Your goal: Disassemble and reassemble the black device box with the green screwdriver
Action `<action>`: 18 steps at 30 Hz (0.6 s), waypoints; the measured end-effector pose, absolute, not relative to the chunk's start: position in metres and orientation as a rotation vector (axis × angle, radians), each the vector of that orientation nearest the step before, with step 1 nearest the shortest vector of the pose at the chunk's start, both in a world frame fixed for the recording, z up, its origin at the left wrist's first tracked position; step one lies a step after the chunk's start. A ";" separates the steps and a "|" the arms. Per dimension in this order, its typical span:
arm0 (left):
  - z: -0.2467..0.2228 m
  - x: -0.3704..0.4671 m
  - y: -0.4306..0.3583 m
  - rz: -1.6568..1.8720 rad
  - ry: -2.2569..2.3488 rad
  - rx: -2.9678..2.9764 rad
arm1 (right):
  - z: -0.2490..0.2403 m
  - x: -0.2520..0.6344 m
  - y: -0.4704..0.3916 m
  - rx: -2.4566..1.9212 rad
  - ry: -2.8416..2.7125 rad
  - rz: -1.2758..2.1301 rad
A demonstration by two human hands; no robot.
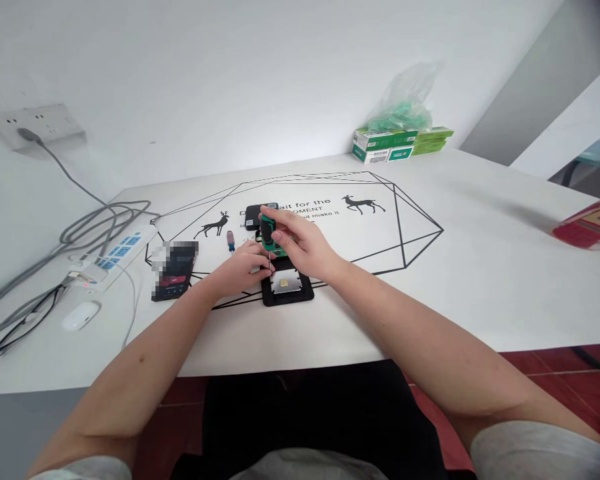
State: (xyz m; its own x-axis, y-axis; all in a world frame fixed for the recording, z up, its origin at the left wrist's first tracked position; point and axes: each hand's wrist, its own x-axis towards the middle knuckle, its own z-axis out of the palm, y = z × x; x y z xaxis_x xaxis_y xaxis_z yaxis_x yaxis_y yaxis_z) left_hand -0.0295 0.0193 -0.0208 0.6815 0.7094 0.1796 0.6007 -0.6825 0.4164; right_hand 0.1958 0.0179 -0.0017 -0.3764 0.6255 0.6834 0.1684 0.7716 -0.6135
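Note:
My right hand is closed round the green and black handle of a screwdriver, which stands roughly upright with its shaft pointing down. My left hand has its fingers pressed together at the screwdriver's shaft, beside a green circuit board that my right hand partly covers. Nearest me lies a black case with a silver metal plate and a small yellowish square on it. Behind the hands is a flat black cover with a white label. The screwdriver's tip is too small to make out.
On the left are a second screwdriver, a phone, a power strip with cables, a white mouse and glasses. Green boxes under a plastic bag stand at the wall. A red package is far right.

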 end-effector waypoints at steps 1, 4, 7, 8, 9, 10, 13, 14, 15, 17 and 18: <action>-0.021 -0.030 0.019 0.468 1.028 2.572 | -0.002 0.195 0.018 -0.597 -1.934 0.553; -0.020 -0.030 0.017 0.463 1.013 2.576 | -0.003 0.194 0.017 -0.578 -1.938 0.555; -0.018 -0.029 0.015 0.448 1.029 2.580 | -0.003 0.194 0.016 -0.578 -1.935 0.551; -0.018 -0.029 0.015 0.443 1.037 2.583 | -0.002 0.194 0.015 -0.577 -1.932 0.547; -0.017 -0.028 0.014 0.439 1.044 2.586 | -0.002 0.193 0.014 -0.576 -1.928 0.544; -0.017 -0.028 0.014 0.438 1.048 2.591 | -0.001 0.193 0.014 -0.576 -1.923 0.542; -0.017 -0.028 0.014 0.445 1.029 2.606 | -0.001 0.192 0.013 -0.609 -1.902 0.549; -0.017 -0.028 0.015 0.448 1.018 2.611 | -0.001 0.192 0.013 -0.625 -1.894 0.547; -0.017 -0.028 0.015 0.453 1.011 2.615 | -0.002 0.192 0.013 -0.637 -1.887 0.541; -0.018 -0.029 0.017 0.460 1.001 2.617 | -0.004 0.191 0.014 -0.648 -1.872 0.516; -0.019 -0.030 0.017 0.465 0.994 2.619 | -0.005 0.191 0.015 -0.649 -1.866 0.498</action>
State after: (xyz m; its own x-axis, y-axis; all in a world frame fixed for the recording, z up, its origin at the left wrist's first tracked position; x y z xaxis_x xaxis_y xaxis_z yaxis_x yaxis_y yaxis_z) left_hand -0.0298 0.0173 -0.0186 0.7080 0.6799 0.1907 0.5825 -0.7150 0.3865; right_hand 0.1909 0.0150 -0.0047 -0.3028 0.6412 0.7051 0.2047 0.7663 -0.6090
